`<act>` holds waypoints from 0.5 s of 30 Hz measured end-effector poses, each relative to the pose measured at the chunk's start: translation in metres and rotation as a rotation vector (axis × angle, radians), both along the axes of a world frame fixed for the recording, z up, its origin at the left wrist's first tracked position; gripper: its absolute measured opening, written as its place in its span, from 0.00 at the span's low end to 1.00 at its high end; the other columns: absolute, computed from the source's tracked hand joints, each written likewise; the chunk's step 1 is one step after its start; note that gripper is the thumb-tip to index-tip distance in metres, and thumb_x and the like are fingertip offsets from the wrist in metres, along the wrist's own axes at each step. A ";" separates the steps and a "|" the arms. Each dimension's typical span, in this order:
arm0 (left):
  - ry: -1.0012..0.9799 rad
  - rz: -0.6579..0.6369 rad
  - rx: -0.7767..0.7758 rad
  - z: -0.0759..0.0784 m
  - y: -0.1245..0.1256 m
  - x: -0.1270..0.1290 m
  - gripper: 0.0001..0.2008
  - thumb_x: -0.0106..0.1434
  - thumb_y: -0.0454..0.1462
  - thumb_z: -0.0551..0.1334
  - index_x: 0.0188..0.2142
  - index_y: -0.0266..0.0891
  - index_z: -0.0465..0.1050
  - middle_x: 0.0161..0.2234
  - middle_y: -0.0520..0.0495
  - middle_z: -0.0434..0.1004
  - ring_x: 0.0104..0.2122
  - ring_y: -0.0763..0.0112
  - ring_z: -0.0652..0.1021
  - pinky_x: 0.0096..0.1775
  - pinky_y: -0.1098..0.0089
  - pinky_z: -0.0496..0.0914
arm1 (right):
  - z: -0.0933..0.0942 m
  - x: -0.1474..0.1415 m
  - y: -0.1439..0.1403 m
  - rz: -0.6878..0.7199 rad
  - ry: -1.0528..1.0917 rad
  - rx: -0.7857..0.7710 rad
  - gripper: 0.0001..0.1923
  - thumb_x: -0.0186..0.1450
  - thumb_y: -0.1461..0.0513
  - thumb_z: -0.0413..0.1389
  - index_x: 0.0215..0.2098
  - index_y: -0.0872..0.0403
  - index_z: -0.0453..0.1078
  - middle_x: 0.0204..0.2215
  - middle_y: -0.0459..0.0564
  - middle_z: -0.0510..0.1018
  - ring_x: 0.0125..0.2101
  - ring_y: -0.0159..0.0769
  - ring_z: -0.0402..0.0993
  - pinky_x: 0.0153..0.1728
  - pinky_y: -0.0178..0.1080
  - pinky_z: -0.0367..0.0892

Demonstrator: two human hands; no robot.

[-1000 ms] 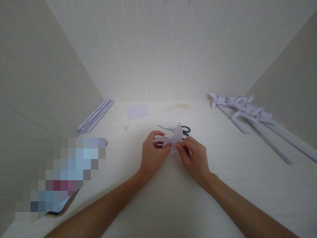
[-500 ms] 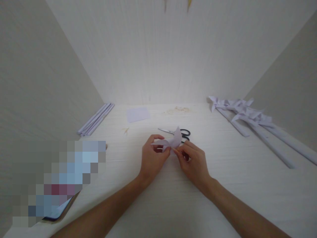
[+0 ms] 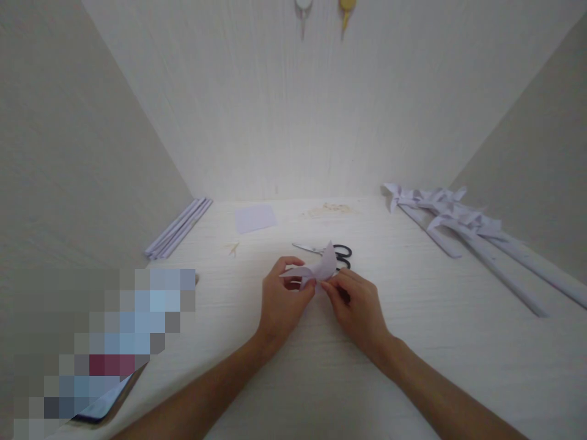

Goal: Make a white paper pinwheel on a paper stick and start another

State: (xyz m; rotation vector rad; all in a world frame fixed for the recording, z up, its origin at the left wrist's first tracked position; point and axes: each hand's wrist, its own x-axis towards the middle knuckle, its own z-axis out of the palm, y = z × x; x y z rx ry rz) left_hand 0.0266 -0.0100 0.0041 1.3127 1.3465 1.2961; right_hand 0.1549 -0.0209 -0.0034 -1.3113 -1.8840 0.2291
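A paper pinwheel (image 3: 326, 264) is gripped by the left hand's (image 3: 282, 302) fingers; just rightward, the right hand's (image 3: 360, 305) fingers are pinched closed, any contents indiscernible.

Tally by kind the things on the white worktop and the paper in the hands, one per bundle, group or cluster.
Curled white paper piece, held: 1
Flat lavender paper sheet: 1
Bundle of white rolled paper sticks: 1
Group of white paper pinwheels with rolled sticks: 1
Silver scissors with black handles: 1
Clusters of thin pale slivers: 2
Partly pixelated phone: 1
Total: 8
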 end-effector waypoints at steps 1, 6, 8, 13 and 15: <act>0.004 -0.001 -0.002 0.000 0.000 0.000 0.14 0.44 0.31 0.61 0.32 0.37 0.63 0.23 0.53 0.73 0.22 0.75 0.75 0.24 0.77 0.69 | 0.000 0.000 0.000 0.002 0.005 0.009 0.11 0.58 0.66 0.50 0.18 0.56 0.63 0.17 0.44 0.63 0.19 0.27 0.59 0.20 0.30 0.53; 0.008 -0.009 0.006 0.000 0.001 0.001 0.13 0.44 0.31 0.61 0.32 0.37 0.63 0.24 0.53 0.73 0.23 0.75 0.75 0.25 0.77 0.69 | 0.000 -0.001 -0.001 0.016 0.015 0.038 0.12 0.57 0.67 0.51 0.16 0.56 0.62 0.16 0.43 0.62 0.17 0.26 0.57 0.18 0.30 0.52; 0.009 -0.011 0.006 -0.001 0.001 0.000 0.13 0.44 0.31 0.61 0.32 0.37 0.63 0.25 0.52 0.73 0.23 0.75 0.75 0.26 0.76 0.69 | -0.001 0.000 -0.001 0.017 0.024 0.038 0.12 0.58 0.66 0.51 0.17 0.56 0.63 0.16 0.43 0.62 0.18 0.26 0.59 0.19 0.29 0.53; 0.004 -0.008 -0.011 -0.001 0.001 0.000 0.13 0.44 0.31 0.61 0.32 0.37 0.62 0.25 0.52 0.73 0.23 0.74 0.75 0.26 0.76 0.69 | 0.001 0.000 -0.001 0.006 0.033 0.028 0.11 0.58 0.65 0.51 0.18 0.56 0.65 0.15 0.44 0.65 0.17 0.27 0.60 0.19 0.30 0.54; -0.002 -0.009 -0.014 0.000 0.000 0.000 0.13 0.44 0.31 0.61 0.32 0.37 0.62 0.24 0.53 0.73 0.23 0.75 0.74 0.26 0.76 0.69 | 0.002 0.000 -0.001 -0.006 0.035 0.026 0.11 0.57 0.65 0.51 0.18 0.56 0.66 0.14 0.44 0.65 0.16 0.27 0.60 0.18 0.29 0.54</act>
